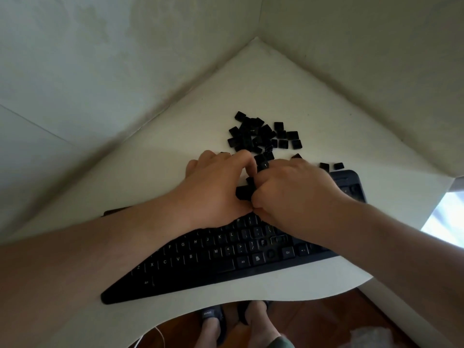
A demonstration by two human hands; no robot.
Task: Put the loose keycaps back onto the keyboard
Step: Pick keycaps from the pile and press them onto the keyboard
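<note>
So we've got the white table [251, 79] tucked in a corner, the black keyboard [226, 262] lying slanted across it, and the heap of loose keycaps [261, 134] just behind our hands. Both hands meet over the upper rows: left hand [216, 187] and right hand [296, 189] have fingers curled around dark keycaps [244, 192] between them. Best bet: line each cap square over its stem, then press straight down.

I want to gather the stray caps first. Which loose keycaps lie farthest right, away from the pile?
The pair of keycaps just beyond the keyboard's far right corner, lying apart from the main pile on the table.
</note>
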